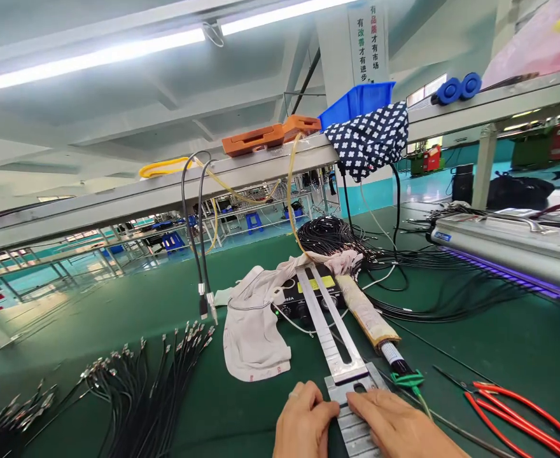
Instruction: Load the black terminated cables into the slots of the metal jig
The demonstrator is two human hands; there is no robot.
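Note:
A long silver metal fixture (349,370) with a slotted upper part and a grooved lower plate runs toward me over the green table. At the left edge of the grooved plate is my left hand (303,420), its fingers curled in and its thumb against them. My right hand (394,416) lies over the right side of the plate, fingertips drawn together near a small hole. Whatever is between the fingers of either hand is hidden or too small to name. Beside the right hand lies a syringe-like tube (394,357) with a green cap piece and thin hose.
Red-handled pliers (523,407) lie at right. Bundles of black cables (151,388) sit at left, more cables (330,235) behind. A white cloth (256,337) partly covers a black control box (292,296). A silver lamp unit (509,245) glows purple. Two cables (202,235) hang from the shelf.

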